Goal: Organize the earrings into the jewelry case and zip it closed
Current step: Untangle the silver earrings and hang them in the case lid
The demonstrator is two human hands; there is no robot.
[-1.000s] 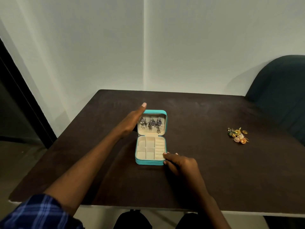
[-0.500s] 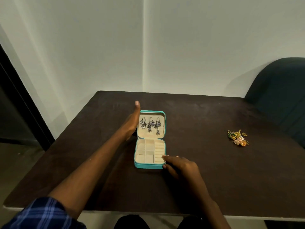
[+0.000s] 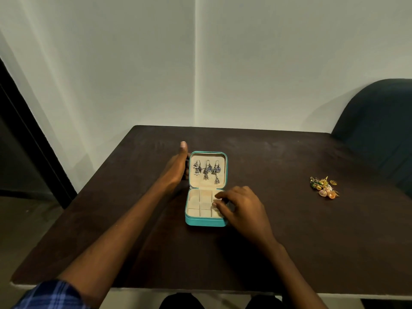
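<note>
3 silver earrings point(image 3: 207, 169) hang in the upright lid of the open jewelry case point(image 3: 206, 220) mid-bench point(image 3: 289, 241). Left hand point(image 3: 177, 167), fingers straight, props the lid; right hand point(image 3: 239, 207) rests loosely curled over empty compartments. Next, probably, it must fetch the gold earrings point(image 3: 323, 187) lying well apart.

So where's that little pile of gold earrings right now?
The loose earrings lie on the table's right side, well clear of the open case in the middle, near the dark chair; neither hand is touching them.
</note>
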